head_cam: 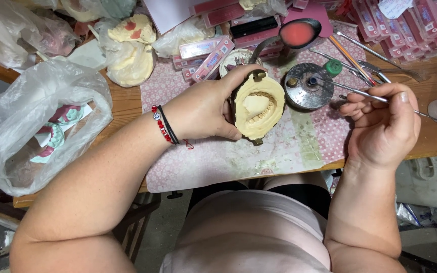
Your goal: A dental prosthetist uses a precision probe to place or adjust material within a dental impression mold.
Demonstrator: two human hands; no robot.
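We hold a dental cast at centre frame, tool poised to its right.

Our left hand (203, 108) clasps the pale yellow plaster dental cast with a tooth arch (258, 107) above the desk (127, 103); our right hand (383, 124) pinches a thin metal instrument (352, 90). We judge a loosened grip could chip the plaster.

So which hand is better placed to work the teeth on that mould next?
Probably right: the right hand already pinches the thin metal tool, its tip beside the yellow mould. The left hand is occupied, gripping the mould.
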